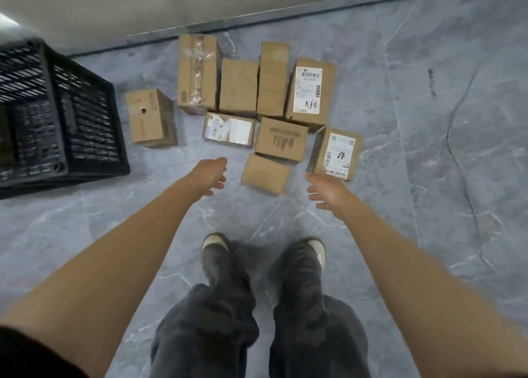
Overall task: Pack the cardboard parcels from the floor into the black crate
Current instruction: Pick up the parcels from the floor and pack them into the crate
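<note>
Two bare hands, left hand (210, 175) and right hand (325, 193), reach out spread and empty on either side of a small plain brown cardboard parcel (265, 173) at frame centre. Beyond it, more brown cardboard parcels (281, 139) cluster on the grey marbled floor tiles (428, 149). The black slatted plastic crate (57, 115) sits at the upper left, apart from them.

Bare forearms, black short sleeve (25, 352) at left, baggy dk grey trousers (205, 320), grey shoes (215, 245) w/ pale toecaps
</note>
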